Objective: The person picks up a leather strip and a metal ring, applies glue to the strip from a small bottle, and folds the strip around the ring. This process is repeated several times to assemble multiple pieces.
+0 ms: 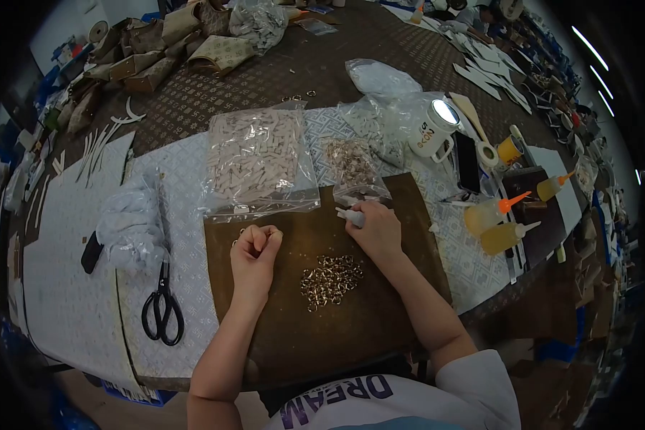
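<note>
My left hand (256, 249) is raised over the brown mat (294, 344), its fingers pinched together. Whatever they may hold is too small to make out; a bit of gold metal shows beside the fingertips. My right hand (378, 231) is closed around a small pale grey bottle (352, 217) with a whitish tip pointing left. Between my forearms lies a loose heap of small gold metal rings (330, 281). Just beyond my hands are a large clear bag of beige strip pieces (254, 158) and a smaller clear bag of small metallic parts (350, 162).
Black-handled scissors (163, 312) and a plastic-wrapped bundle (132, 223) lie at left. On the right stand a white mug (431, 132), a phone (467, 163) and yellowish squeeze bottles (509, 236). Folded brown pieces (150, 43) are piled at the far left.
</note>
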